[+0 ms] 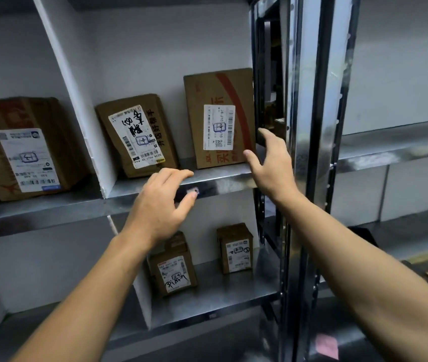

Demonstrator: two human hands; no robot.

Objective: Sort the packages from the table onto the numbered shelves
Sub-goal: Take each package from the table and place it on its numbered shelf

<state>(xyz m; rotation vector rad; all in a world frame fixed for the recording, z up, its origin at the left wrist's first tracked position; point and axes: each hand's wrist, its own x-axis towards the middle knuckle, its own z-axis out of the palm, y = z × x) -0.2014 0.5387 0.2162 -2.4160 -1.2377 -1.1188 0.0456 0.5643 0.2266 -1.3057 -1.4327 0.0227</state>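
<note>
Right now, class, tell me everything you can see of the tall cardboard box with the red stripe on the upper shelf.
The tall cardboard box is brown, with a curved red stripe and red characters. A white label with barcodes and a blue pen mark sits on its front. It stands upright at the right end of the upper shelf, apart from the neighbouring box. The right hand has its thumb at the lower right corner; contact is unclear.
</note>
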